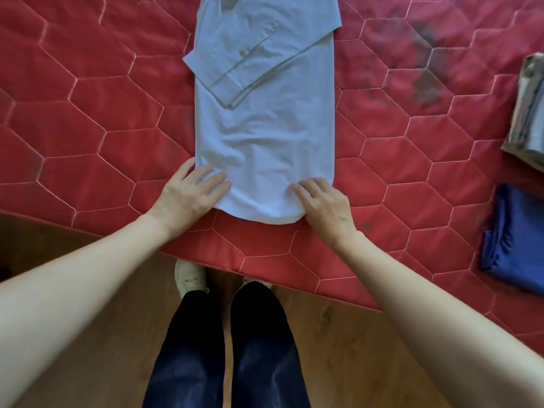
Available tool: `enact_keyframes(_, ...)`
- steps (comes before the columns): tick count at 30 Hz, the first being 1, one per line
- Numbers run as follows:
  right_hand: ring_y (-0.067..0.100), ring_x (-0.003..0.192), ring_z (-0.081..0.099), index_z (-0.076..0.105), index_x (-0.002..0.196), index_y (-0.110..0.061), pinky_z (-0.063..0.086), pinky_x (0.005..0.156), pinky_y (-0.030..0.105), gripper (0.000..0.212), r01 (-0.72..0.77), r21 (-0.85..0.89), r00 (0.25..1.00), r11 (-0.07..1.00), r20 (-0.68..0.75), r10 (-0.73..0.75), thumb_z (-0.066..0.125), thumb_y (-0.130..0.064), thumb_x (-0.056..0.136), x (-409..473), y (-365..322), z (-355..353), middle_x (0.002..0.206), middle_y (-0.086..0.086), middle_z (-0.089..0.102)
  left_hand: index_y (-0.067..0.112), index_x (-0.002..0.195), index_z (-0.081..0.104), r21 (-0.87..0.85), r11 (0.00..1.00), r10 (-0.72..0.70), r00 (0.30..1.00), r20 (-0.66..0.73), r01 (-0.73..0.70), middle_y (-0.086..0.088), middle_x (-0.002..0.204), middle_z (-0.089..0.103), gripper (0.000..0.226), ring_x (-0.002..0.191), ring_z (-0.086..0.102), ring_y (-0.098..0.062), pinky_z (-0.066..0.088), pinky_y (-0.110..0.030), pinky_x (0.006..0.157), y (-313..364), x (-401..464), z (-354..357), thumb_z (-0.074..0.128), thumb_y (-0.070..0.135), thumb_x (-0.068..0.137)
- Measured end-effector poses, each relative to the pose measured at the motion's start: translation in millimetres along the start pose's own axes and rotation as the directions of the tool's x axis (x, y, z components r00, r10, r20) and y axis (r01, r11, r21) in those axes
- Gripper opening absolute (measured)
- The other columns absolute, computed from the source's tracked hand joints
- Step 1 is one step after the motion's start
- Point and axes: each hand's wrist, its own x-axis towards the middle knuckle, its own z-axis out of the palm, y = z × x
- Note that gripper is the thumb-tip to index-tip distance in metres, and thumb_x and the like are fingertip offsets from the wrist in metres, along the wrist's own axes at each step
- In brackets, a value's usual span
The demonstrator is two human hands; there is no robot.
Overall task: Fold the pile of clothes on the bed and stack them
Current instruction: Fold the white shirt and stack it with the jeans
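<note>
Red quilted bed [88,113]: pale blue shirt [265,136], sides and sleeve folded in, long axis running straight away from the person; hem nearest. Left hand [188,192] and right hand [323,207], fingers spread flat, rest on the hem corners, equally near. Folded blue garment [518,240] and grey stack [530,113] well apart, rightward

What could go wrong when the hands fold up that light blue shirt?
1. The sleeve only lies loose across the light blue shirt; lifting the hem might let it slide out and spoil the fold.
2. The left hand and right hand sit at the hem corners near the bed edge, so a tug toward the person could drag the shirt off.
</note>
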Motion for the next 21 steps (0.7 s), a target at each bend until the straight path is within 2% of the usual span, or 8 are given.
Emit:
enact_keyframes(2, 0.025, 0.070, 0.066, 0.072, 0.082, -0.011, 0.046, 0.041, 0.028, 0.030, -0.035, 0.054, 0.996, 0.998, 0.087, 0.030, 0.058, 0.007, 0.063, 8.4, 3.4, -9.4, 0.074, 0.001, 0.067, 0.008, 0.086, 0.072, -0.068, 0.997, -0.039, 0.999, -0.015, 0.038, -0.010, 0.088, 0.071, 0.031, 0.076, 0.068, -0.029, 0.057, -0.042, 0.075, -3.6, 7.5, -1.9, 0.056, -0.018, 0.079)
enact_keyframes(5, 0.029, 0.068, 0.065, 0.071, 0.087, -0.007, 0.045, 0.042, 0.031, 0.034, -0.093, 0.175, 0.984, 0.980, 0.164, 0.064, 0.061, 0.011, 0.060, 9.6, 12.7, -23.4, 0.075, 0.007, 0.067, 0.008, 0.072, 0.068, -0.190, 0.976, -0.095, 0.995, 0.044, 0.102, -0.008, 0.068, 0.064, 0.032, 0.057, 0.060, -0.027, 0.049, -0.034, 0.049, -8.8, 13.3, -9.1, 0.057, -0.021, 0.064)
enact_keyframes(9, 0.029, 0.068, 0.064, 0.072, 0.090, -0.009, 0.039, 0.048, 0.027, 0.036, -0.147, 0.208, 0.978, 0.967, 0.174, 0.112, 0.065, 0.012, 0.061, -1.2, 10.5, -52.0, 0.077, 0.005, 0.068, 0.008, 0.072, 0.071, -0.305, 0.934, -0.172, 0.983, 0.071, 0.186, -0.007, 0.061, 0.061, 0.035, 0.051, 0.058, -0.026, 0.043, -0.031, 0.038, -4.5, 9.7, -38.9, 0.057, -0.021, 0.058)
enact_keyframes(11, 0.029, 0.069, 0.065, 0.073, 0.090, -0.010, 0.043, 0.050, 0.029, 0.033, -0.181, 0.248, 0.975, 0.952, 0.171, 0.141, 0.066, 0.009, 0.064, -7.2, 4.9, -71.8, 0.078, 0.004, 0.069, 0.007, 0.076, 0.073, -0.409, 0.880, -0.233, 0.970, 0.069, 0.240, -0.008, 0.063, 0.064, 0.031, 0.053, 0.061, -0.027, 0.045, -0.033, 0.038, -0.9, 7.3, -65.8, 0.055, -0.016, 0.067)
enact_keyframes(13, 0.027, 0.069, 0.064, 0.073, 0.088, -0.012, 0.047, 0.052, 0.032, 0.028, -0.234, 0.315, 0.967, 0.920, 0.173, 0.187, 0.067, 0.006, 0.067, -10.5, 0.5, -96.4, 0.076, 0.001, 0.070, 0.007, 0.082, 0.075, -0.530, 0.786, -0.319, 0.943, 0.093, 0.318, -0.008, 0.071, 0.069, 0.024, 0.062, 0.066, -0.029, 0.049, -0.039, 0.043, -0.1, 4.6, -98.1, 0.052, 0.002, 0.083)
enact_keyframes(16, 0.005, 0.061, 0.057, 0.071, 0.085, -0.018, 0.043, 0.054, 0.026, 0.024, -0.327, 0.429, 0.941, 0.842, 0.224, 0.252, 0.069, -0.001, 0.068, -10.3, 0.0, -143.1, 0.067, -0.015, 0.064, 0.007, 0.087, 0.075, -0.701, 0.568, -0.442, 0.878, 0.182, 0.431, -0.004, 0.083, 0.073, 0.030, 0.075, 0.069, -0.026, 0.054, -0.044, 0.059, -2.7, -0.1, -148.7, 0.052, 0.025, 0.087)
enact_keyframes(18, -0.003, 0.057, 0.053, 0.070, 0.086, -0.020, 0.035, 0.052, 0.012, 0.021, -0.345, 0.516, 0.934, 0.784, 0.269, 0.233, 0.068, -0.010, 0.068, -7.6, 3.2, -178.6, 0.058, -0.024, 0.055, 0.008, 0.089, 0.074, -0.753, 0.459, -0.471, 0.848, 0.243, 0.471, -0.001, 0.084, 0.073, 0.022, 0.075, 0.069, -0.024, 0.053, -0.044, 0.063, -5.5, -1.8, -180.8, 0.056, 0.019, 0.082)
enact_keyframes(21, -0.001, 0.050, 0.049, 0.068, 0.086, -0.022, 0.034, 0.049, 0.011, 0.024, -0.375, 0.615, 0.921, 0.694, 0.335, 0.200, 0.073, -0.006, 0.070, 2.1, 11.1, -221.8, 0.059, -0.015, 0.059, 0.014, 0.091, 0.075, -0.792, 0.358, -0.467, 0.829, 0.307, 0.495, -0.003, 0.081, 0.073, 0.022, 0.074, 0.068, -0.029, 0.051, -0.042, 0.064, -11.6, -0.9, -214.2, 0.062, 0.006, 0.075)
